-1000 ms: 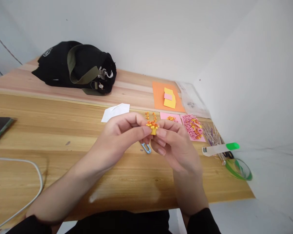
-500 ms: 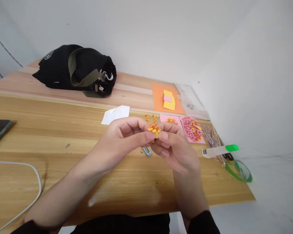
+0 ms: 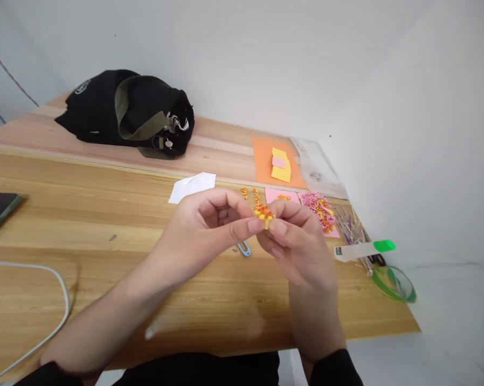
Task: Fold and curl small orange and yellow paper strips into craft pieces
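Head view: left (image 3: 209,230) and right hands (image 3: 302,241) pinch a small yellow-orange paper piece (image 3: 265,213) between closed fingertips, apparently to steady it.

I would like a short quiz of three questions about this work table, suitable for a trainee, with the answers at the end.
1. What do the left hand and right hand hold between them?
A) the white paper
B) the small orange-and-yellow piece
C) the black bag
2. True or false: the yellow paper lies on the orange sheet.
3. Fill in: the cable at the left of the picture is ____.

Key: 1 B; 2 true; 3 white.
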A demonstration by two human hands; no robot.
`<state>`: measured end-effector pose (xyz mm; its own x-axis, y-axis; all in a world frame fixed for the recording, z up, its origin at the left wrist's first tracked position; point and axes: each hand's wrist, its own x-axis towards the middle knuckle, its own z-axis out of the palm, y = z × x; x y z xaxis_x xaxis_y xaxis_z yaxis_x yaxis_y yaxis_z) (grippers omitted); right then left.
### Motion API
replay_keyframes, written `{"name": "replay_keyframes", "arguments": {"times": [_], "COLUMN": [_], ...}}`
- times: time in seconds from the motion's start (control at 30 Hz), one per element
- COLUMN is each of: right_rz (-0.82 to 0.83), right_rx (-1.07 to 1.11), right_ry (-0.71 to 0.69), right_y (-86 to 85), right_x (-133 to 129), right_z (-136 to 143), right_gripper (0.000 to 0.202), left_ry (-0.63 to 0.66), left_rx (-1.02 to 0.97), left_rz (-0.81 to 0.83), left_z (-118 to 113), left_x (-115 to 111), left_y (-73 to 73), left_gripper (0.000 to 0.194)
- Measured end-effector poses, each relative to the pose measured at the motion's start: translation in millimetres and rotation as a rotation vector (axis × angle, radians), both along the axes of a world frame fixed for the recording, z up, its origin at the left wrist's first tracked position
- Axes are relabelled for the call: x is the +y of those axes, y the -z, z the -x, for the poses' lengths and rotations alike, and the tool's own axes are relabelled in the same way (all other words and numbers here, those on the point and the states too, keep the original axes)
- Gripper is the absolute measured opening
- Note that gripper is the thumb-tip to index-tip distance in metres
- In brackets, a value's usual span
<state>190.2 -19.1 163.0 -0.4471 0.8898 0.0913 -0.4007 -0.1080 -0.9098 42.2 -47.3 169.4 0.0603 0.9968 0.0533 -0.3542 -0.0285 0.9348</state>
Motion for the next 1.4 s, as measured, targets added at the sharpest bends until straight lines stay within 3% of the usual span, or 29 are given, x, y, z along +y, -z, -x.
{"name": "replay_keyframes", "arguments": {"times": [0.1, 0.27, 0.57, 0.9, 1.4], "right_rz": [-0.069, -0.210, -0.489, -0.665, -0.629], "right_rx": [-0.086, -0.206, -0.454, -0.591, -0.649], "right_ry": [0.131, 0.272, 0.578, 0.594, 0.578], "right_y": [0.3, 1.0, 4.6, 4.0, 0.8], "right_x": [-3.0, -7.5, -16.2, -13.5, -11.3], "right_z": [-1.1, -1.5, 3.7, 2.7, -2.0], "right_gripper": [0.012, 0.010, 0.009, 0.007, 0.005], "left_ry": [-0.145, -0.273, -0.363, -0.416, -0.439], "left_rx": [0.157, 0.359, 0.589, 0.635, 0.607], "left_rz": [-0.079, -0.214, -0.410, -0.412, -0.439], "left_z": [-1.3, -3.0, -5.3, -6.2, -6.6], "left_x": [-3.4, -9.8, -11.4, -10.3, -6.5], "left_y": [-0.9, 1.4, 4.1, 4.5, 8.8], "left_gripper": [0.018, 0.004, 0.010, 0.013, 0.012]}}
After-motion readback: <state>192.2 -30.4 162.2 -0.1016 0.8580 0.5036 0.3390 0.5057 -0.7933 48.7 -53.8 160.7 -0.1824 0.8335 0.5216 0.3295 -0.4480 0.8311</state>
